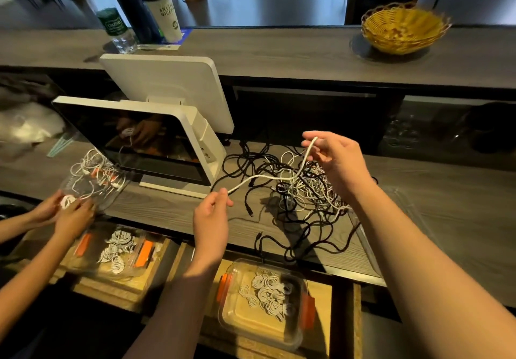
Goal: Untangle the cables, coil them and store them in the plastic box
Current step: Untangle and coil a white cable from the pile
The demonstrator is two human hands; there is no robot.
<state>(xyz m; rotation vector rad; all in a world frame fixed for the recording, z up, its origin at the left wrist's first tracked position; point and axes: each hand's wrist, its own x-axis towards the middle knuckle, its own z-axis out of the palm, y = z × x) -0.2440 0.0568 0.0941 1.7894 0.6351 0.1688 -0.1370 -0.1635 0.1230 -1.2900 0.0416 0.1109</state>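
Two hands, left hand (211,219) and right hand (336,160), pinch one white cable (259,178).

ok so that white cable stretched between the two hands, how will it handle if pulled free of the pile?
Likely floppy: the white cable sags between the left hand and right hand. Probably light, since fingertip pinches hold it. It may snag, as its far part runs into the tangled pile.

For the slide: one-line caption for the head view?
Left hand and right hand stretch a white cable above the tangled pile; coiled cables fill the plastic box below.
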